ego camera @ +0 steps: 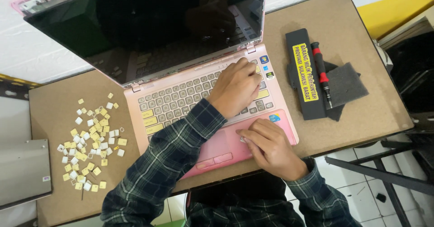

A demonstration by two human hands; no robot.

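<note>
The person's left hand (236,87) lies knuckles-up on the right end of the keyboard of the open pink plastic laptop (172,109), fingers curled onto the keys. The right hand (266,144) pinches a small pale keycap (244,139) on the pink palm rest. Loose white and yellowed keycaps (90,141) lie scattered on the brown counter (375,105), left of the laptop and clear of the hands. To the right lies a black oblong case bearing a yellow rectangular label (305,72), with a red-and-black screwdriver (322,73) alongside on a grey foam pad (346,84).

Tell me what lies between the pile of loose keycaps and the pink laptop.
Head view: only bare brown tabletop separates the keycap pile from the laptop.
</note>
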